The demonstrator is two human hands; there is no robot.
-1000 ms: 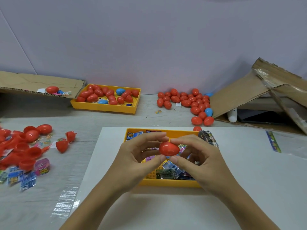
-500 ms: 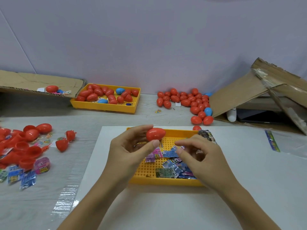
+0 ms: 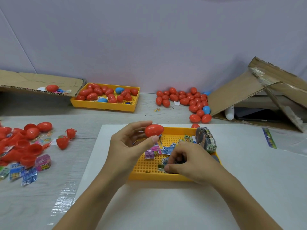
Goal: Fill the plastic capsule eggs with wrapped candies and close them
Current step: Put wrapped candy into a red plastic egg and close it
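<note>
One closed red egg (image 3: 154,132), being pinched by the left hand (image 3: 131,145) above the near tray (image 3: 149,175); right hand (image 3: 187,161) fingers curling onto wrapped candies (image 3: 163,150). Risk: the smooth egg slipping from a light pinch.

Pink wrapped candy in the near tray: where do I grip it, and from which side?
Judging by its pose, pinch the pink candy at its left end, coming from above-left. It lies flat on the near tray, and the right hand crowds its right side.

Grey table (image 3: 103,120): white sheet (image 3: 249,180), far yellow tray (image 3: 106,106), loose red eggs (image 3: 186,101).
</note>
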